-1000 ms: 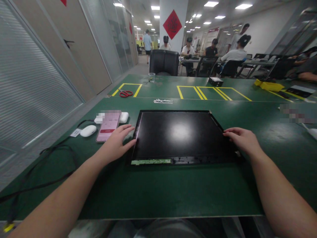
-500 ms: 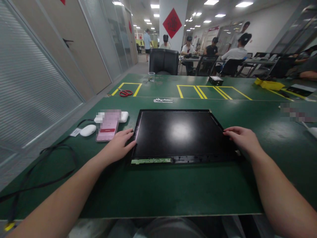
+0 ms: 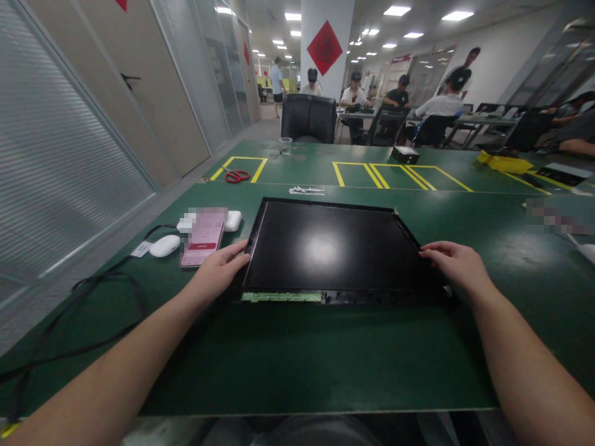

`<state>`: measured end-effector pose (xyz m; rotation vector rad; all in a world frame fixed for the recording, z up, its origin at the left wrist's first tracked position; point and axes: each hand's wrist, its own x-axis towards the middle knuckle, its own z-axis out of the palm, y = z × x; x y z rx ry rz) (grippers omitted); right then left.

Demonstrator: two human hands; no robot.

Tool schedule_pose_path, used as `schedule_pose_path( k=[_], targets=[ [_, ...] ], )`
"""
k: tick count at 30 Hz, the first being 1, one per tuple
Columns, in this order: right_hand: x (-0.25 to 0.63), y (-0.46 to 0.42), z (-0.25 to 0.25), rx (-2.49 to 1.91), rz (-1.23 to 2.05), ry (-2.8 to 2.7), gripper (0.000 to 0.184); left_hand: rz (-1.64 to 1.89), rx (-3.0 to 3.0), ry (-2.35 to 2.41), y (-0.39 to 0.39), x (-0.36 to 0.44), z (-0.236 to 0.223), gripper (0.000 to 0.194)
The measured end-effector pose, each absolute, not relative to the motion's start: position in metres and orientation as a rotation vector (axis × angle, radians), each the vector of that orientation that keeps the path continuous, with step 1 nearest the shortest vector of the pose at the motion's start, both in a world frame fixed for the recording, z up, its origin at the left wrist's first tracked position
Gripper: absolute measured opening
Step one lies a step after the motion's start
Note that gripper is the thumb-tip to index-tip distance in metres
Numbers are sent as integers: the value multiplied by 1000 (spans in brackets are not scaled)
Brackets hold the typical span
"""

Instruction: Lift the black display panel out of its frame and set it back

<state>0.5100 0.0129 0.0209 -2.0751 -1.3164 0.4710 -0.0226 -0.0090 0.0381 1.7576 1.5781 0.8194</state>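
A black display panel [image 3: 334,244] lies face up before me, with a green circuit strip [image 3: 281,297] along the left part of its near edge. My left hand [image 3: 223,263] grips the panel's left edge between thumb and fingers, and that side is raised a little off the table. At the right edge, my right hand [image 3: 458,263] pinches the frame with thumb and forefinger. The fingertips under the panel are hidden. Close by my left hand lies a pink phone [image 3: 203,238], leaning on a white object.
On the green table [image 3: 325,359] are a white mouse-like device [image 3: 165,246], red scissors [image 3: 237,176], white scraps [image 3: 307,191], a clear cup [image 3: 285,146], a black box [image 3: 405,154] and a yellow item [image 3: 504,162]. A black cable [image 3: 102,272] runs along the left. Several people sit farther back.
The panel's left side has risen slightly, tilting it toward the right. My left hand has closed on that edge, its thumb and fingers nearer together. My right hand has hardly moved.
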Motion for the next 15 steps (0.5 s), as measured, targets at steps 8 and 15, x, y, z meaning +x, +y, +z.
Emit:
schedule_pose_path(
  k=[8,15],
  targets=[
    [510,12,22,-2083,460,-1332,21,896,926,1472,-20,1,56,68],
    [510,11,22,-2056,450,-1324,18,959,687,1460,-24,15,64,65]
  ],
)
